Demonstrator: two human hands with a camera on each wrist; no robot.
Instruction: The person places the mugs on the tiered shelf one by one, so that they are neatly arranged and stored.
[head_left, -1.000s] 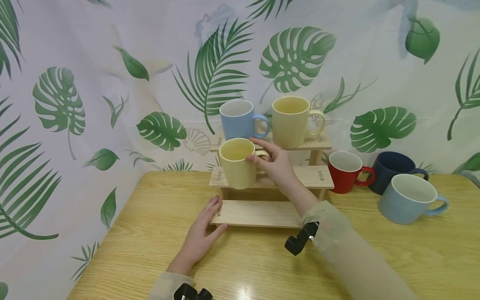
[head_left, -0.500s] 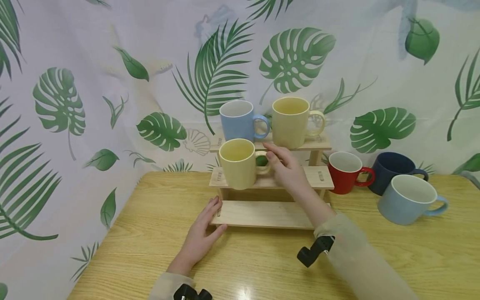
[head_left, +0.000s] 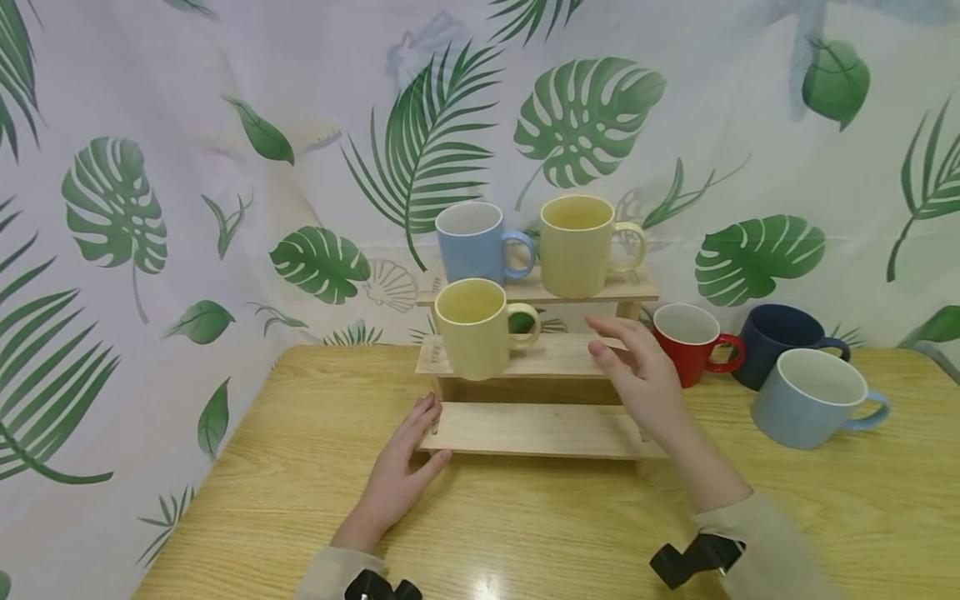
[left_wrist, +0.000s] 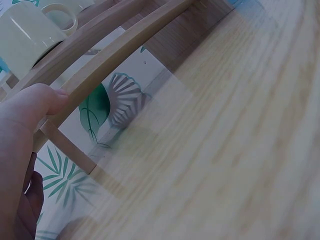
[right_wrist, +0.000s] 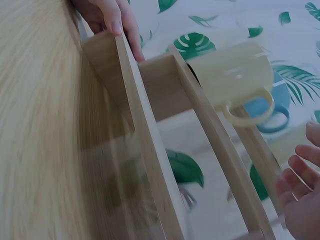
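My left hand [head_left: 397, 471] grips the left end of a three-step wooden shelf [head_left: 536, 429], thumb at the front edge and fingers at the side. In the left wrist view the thumb [left_wrist: 42, 102] lies on a shelf board. My right hand [head_left: 645, 383] holds nothing, fingers spread and slightly bent over the right end of the middle step. At the left of that step stands a yellow mug [head_left: 474, 333], its handle to the right, apart from the hand. The top step bears a blue mug [head_left: 471, 248] and a second yellow mug [head_left: 576, 250].
On the table right of the shelf stand a red mug [head_left: 686, 342], a dark blue mug [head_left: 780, 333] and a wide light blue mug [head_left: 810, 400], close together. A leaf-print cloth [head_left: 225, 167] hangs behind the wooden table [head_left: 300, 433].
My right hand has let go of the handle of the yellow mug on the middle step and moved right. The mug stays in place. My left hand has stayed on the shelf.
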